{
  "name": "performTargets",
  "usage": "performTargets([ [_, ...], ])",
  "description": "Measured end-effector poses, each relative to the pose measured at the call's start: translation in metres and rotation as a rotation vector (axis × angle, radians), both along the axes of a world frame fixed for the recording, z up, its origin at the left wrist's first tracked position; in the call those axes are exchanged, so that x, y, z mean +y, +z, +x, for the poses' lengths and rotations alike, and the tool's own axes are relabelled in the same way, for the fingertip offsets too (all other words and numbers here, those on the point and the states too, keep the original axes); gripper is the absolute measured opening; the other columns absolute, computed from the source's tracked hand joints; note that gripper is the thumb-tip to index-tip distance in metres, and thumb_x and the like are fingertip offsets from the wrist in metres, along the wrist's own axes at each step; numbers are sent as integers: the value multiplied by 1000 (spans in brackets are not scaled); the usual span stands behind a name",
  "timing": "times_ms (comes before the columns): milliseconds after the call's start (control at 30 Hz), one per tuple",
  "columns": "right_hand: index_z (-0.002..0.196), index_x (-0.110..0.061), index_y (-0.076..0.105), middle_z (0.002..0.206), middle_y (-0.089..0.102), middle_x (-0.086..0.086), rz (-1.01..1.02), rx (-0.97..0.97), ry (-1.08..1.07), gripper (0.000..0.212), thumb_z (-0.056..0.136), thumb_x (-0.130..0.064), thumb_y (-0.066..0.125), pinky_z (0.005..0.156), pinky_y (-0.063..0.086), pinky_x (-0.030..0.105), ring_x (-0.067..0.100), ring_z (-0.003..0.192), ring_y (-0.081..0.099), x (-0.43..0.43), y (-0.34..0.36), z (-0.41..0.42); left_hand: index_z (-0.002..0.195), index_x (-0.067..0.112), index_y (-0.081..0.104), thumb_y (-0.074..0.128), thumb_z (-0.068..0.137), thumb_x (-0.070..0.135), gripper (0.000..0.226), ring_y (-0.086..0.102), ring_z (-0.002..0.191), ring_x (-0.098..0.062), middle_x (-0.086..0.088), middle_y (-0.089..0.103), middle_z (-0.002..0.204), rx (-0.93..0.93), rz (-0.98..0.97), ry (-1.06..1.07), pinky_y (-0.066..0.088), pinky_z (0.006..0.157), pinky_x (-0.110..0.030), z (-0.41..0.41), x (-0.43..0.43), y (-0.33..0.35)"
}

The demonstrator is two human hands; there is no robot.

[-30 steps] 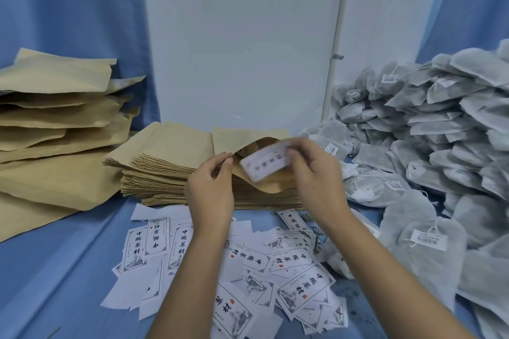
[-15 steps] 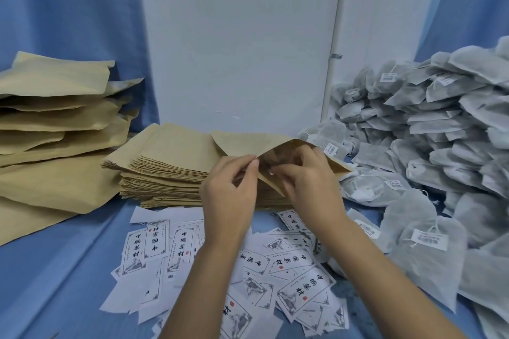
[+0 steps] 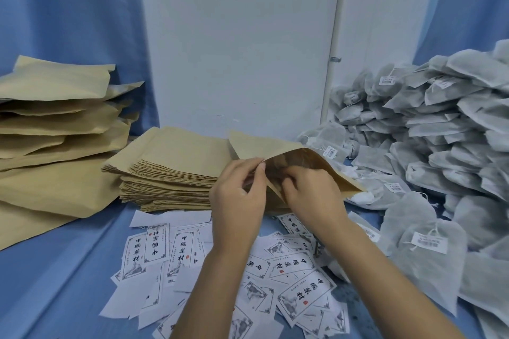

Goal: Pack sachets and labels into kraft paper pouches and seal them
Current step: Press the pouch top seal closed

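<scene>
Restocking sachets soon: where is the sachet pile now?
In the head view, the sachet pile is heaped at the right, just beyond the open kraft pouch.

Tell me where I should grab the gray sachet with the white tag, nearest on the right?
Pinch the sachet by its body near the lower edge, coming from above on the near side. It lies flat on top, at the front of the pile, which rises behind it, so that side is free. I would skip the white tag: it hangs on thin string.
</scene>
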State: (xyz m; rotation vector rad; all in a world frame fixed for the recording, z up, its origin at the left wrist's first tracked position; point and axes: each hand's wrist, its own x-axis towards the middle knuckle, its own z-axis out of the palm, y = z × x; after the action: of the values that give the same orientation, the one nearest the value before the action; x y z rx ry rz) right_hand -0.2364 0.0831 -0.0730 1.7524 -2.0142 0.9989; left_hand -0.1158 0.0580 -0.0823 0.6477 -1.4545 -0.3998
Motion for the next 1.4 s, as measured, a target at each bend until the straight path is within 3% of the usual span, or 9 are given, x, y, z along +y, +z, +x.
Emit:
performTargets([
  [133,76,-14,64,60,61,-1,-344,-248,283,27,84,-29,43,53,40,31,14,52,50,8,-1,20,99,8,74,65,87,10,15,58,89,10,4,69,100,3,194,-22,40,79,-2,-3,-6,3],
  [267,51,-9,54,44,54,7,-168,-537,491,53,85,-46,37,47,38,31,17,40,48,6,-18,41,82,21,74,61,90,25,15,62,82,0,7,71,91,173,469,-112,47,79,-20,1,-9,7],
  [333,53,-11,61,48,61,6,5,-719,473,64,82,-61,34,54,45,30,15,44,57,2,-26,46,69,26,69,66,87,21,18,62,71,-6,4,71,82,259,598,-131,49,72,-26,5,-12,8],
  [433,74,-6,66,72,71,10,137,-735,349,81,77,-77,27,71,53,39,21,69,66,-5,-32,44,94,12,67,70,80,-1,19,67,80,-15,-6,68,93,481,803,-253,55,67,-22,5,-15,10],
  [533,75,-14,65,70,68,-3,56,-687,298,62,87,-67,34,67,44,26,1,66,57,-7,-30,41,104,-3,56,61,79,-18,29,64,71,-17,-14,62,83,747,972,-430,56,58,-17,8,-16,11],
  [667,90,-22,69,87,69,-8,89,-983,258,41,86,-59,51,76,45,25,8,85,62,-11,-29,38,74,-6,59,56,84,-13,12,65,50,-13,-14,64,64,627,1139,-622,56,56,-19,11,-14,13],
  [900,54,-18,38,39,30,-6,59,-1662,324,37,86,-25,54,33,16,16,8,32,19,-7,-20,38,66,7,54,57,88,8,22,40,32,-5,3,45,41,194,1197,-640,33,33,-13,3,-7,12],
  [1167,66,-9,47,57,45,9,44,-1529,243,20,85,-16,47,39,30,20,16,42,38,-14,-25,36,59,8,51,52,86,7,27,33,30,-6,1,43,41,182,1223,-662,24,31,-13,1,-6,8],
  [1400,56,-17,33,40,25,-5,27,-1687,295,34,89,-17,42,34,14,19,9,32,17,-12,-22,33,59,12,40,50,85,5,29,26,30,-7,3,32,39,240,1169,-649,17,31,-16,-2,-11,5],
])
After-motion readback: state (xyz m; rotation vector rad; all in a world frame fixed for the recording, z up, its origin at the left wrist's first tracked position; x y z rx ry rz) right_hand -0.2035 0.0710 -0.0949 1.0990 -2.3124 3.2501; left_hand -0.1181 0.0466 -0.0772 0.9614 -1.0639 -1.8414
